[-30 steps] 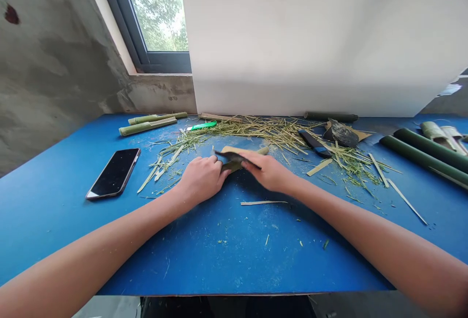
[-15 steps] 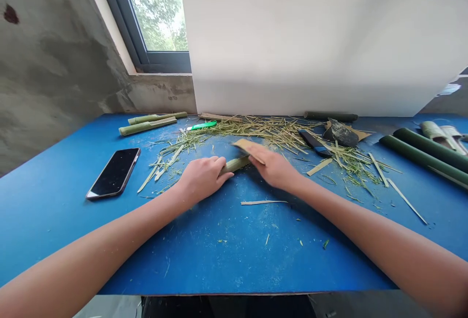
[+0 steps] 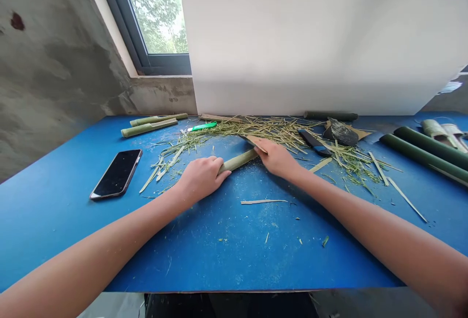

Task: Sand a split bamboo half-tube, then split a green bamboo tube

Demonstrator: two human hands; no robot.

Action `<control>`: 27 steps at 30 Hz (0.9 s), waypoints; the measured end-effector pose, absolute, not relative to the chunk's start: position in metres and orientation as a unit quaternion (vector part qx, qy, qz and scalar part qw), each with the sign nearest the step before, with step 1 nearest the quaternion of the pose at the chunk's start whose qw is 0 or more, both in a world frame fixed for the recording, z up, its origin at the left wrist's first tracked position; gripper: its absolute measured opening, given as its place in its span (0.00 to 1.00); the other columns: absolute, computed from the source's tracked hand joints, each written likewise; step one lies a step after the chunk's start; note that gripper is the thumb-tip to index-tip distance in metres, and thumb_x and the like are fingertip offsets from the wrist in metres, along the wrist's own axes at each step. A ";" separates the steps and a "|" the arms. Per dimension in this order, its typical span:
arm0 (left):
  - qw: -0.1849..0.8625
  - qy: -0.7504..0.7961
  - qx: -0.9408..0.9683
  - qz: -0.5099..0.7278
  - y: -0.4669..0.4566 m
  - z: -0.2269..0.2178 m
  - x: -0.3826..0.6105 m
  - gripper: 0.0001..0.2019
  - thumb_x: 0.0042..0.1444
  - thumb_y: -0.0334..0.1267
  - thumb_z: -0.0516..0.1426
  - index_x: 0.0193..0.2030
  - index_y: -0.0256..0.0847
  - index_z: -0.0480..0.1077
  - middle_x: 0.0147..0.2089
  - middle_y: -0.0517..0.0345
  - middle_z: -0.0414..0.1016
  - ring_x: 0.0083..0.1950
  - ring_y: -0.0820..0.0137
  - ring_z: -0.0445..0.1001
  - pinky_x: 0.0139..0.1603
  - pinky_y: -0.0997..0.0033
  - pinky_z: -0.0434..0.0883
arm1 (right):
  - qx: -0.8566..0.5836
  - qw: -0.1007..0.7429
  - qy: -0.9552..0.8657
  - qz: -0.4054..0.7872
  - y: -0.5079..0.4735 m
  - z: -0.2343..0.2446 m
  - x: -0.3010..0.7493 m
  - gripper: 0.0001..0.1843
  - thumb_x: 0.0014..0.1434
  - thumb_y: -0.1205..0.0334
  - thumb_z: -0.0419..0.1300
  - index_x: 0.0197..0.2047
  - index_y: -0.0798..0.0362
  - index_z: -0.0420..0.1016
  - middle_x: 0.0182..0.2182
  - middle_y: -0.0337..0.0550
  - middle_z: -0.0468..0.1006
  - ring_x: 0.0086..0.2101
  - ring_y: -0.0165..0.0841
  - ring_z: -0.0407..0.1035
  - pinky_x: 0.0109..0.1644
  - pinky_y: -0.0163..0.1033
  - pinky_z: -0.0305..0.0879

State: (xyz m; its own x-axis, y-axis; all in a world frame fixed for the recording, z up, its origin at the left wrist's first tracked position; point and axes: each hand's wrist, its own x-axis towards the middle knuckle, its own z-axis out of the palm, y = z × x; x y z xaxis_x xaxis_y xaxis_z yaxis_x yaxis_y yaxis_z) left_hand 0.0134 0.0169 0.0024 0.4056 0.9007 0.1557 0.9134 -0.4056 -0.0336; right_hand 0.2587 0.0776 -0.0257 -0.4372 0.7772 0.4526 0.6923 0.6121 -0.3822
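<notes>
My left hand (image 3: 203,175) is closed around the near end of a peeled, pale green bamboo tube (image 3: 239,160), which slants up to the right just over the blue table. At its far end, my right hand (image 3: 276,158) grips a tan piece of sandpaper (image 3: 255,142) that stands out past the fingers. The sandpaper lies over or against the bamboo's end; the exact contact is hidden by the fingers. A thin pale bamboo strip (image 3: 263,202) rests on the table in front of the hands.
Bamboo shavings (image 3: 278,130) are heaped behind the hands. A phone (image 3: 116,174) lies left; a green knife (image 3: 203,126) and cut bamboo pieces (image 3: 149,127) are behind. Rightward are a black-and-blue tool (image 3: 314,142), a dark stone-like lump (image 3: 341,132) and green bamboo poles (image 3: 424,157).
My right hand has slid slightly outward and right with the sandpaper, uncovering more of the bamboo tube. My left hand keeps its grip in nearly the same place.
</notes>
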 end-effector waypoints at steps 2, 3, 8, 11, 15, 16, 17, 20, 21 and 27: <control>0.061 -0.539 -0.838 -0.059 0.016 0.001 0.014 0.18 0.69 0.52 0.50 0.45 0.40 0.73 0.44 0.49 0.80 0.41 0.59 0.80 0.37 0.65 0.70 | -0.381 0.295 -0.871 0.097 0.074 -0.025 0.256 0.24 0.72 0.56 0.48 0.65 0.48 0.73 0.64 0.45 0.73 0.65 0.42 0.64 0.70 0.52 0.60; 0.064 -0.539 -0.838 -0.061 0.016 0.001 0.015 0.18 0.69 0.52 0.50 0.45 0.40 0.73 0.44 0.48 0.80 0.41 0.59 0.80 0.37 0.65 0.70 | -0.354 0.290 -0.882 0.115 0.072 -0.024 0.255 0.24 0.73 0.55 0.48 0.67 0.47 0.70 0.64 0.43 0.72 0.65 0.40 0.63 0.70 0.50 0.59; 0.057 -0.549 -0.831 -0.075 0.017 0.000 0.015 0.18 0.68 0.53 0.51 0.43 0.41 0.72 0.43 0.51 0.80 0.41 0.59 0.80 0.37 0.66 0.70 | -0.432 0.308 -0.844 0.075 0.070 -0.023 0.256 0.24 0.72 0.58 0.47 0.65 0.49 0.73 0.62 0.47 0.75 0.62 0.45 0.67 0.68 0.54 0.62; 0.060 -0.548 -0.831 -0.073 0.018 0.000 0.014 0.19 0.68 0.53 0.50 0.45 0.40 0.73 0.44 0.48 0.81 0.42 0.57 0.80 0.37 0.64 0.70 | -0.352 0.287 -0.885 0.103 0.069 -0.027 0.254 0.24 0.71 0.59 0.50 0.67 0.50 0.71 0.65 0.48 0.71 0.65 0.42 0.63 0.71 0.53 0.58; 0.056 -0.555 -0.827 -0.069 0.018 0.001 0.013 0.22 0.69 0.54 0.48 0.43 0.40 0.75 0.44 0.49 0.81 0.42 0.58 0.80 0.38 0.65 0.70 | -0.365 0.294 -0.877 0.106 0.072 -0.027 0.253 0.24 0.72 0.58 0.48 0.67 0.47 0.71 0.63 0.45 0.74 0.65 0.41 0.64 0.71 0.54 0.59; 0.055 -0.556 -0.826 -0.068 0.018 0.002 0.013 0.22 0.69 0.54 0.48 0.43 0.41 0.75 0.44 0.49 0.81 0.42 0.59 0.80 0.38 0.65 0.70 | -0.399 0.304 -0.860 0.090 0.073 -0.026 0.254 0.24 0.72 0.59 0.47 0.66 0.48 0.72 0.62 0.46 0.75 0.64 0.43 0.65 0.70 0.56 0.59; 0.055 -0.556 -0.827 -0.067 0.017 0.002 0.014 0.21 0.69 0.54 0.49 0.44 0.41 0.75 0.44 0.50 0.81 0.43 0.59 0.80 0.37 0.66 0.70 | -0.415 0.309 -0.852 0.080 0.072 -0.025 0.255 0.24 0.72 0.59 0.48 0.65 0.48 0.73 0.61 0.47 0.75 0.64 0.44 0.65 0.70 0.56 0.59; 0.068 -0.550 -0.831 -0.059 0.015 0.003 0.015 0.22 0.70 0.53 0.47 0.45 0.40 0.75 0.44 0.48 0.81 0.42 0.58 0.80 0.37 0.64 0.71 | -0.342 0.283 -0.889 0.114 0.070 -0.024 0.258 0.24 0.72 0.58 0.49 0.68 0.46 0.69 0.64 0.43 0.72 0.65 0.41 0.63 0.71 0.53 0.59; 0.075 -0.549 -0.830 -0.054 0.014 0.003 0.015 0.22 0.70 0.52 0.47 0.45 0.39 0.75 0.44 0.47 0.80 0.42 0.58 0.80 0.37 0.64 0.71 | -0.320 0.271 -0.898 0.130 0.069 -0.024 0.258 0.25 0.72 0.59 0.49 0.70 0.45 0.67 0.65 0.42 0.71 0.65 0.40 0.63 0.71 0.52 0.59; 0.084 -0.536 -0.839 -0.042 0.015 0.000 0.011 0.19 0.69 0.51 0.50 0.44 0.39 0.74 0.44 0.47 0.78 0.43 0.59 0.79 0.38 0.65 0.71 | -0.425 0.290 -0.851 0.102 0.069 -0.023 0.259 0.24 0.72 0.56 0.48 0.67 0.47 0.70 0.64 0.44 0.71 0.64 0.43 0.65 0.70 0.55 0.61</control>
State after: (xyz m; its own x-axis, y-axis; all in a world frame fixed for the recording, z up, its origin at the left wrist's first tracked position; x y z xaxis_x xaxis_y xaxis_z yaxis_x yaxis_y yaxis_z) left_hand 0.0107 0.0146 0.0005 0.4227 0.8919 0.1609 0.9061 -0.4122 -0.0955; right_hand 0.2585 0.0690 -0.0231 -0.4708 0.7826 0.4072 0.6640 0.6182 -0.4205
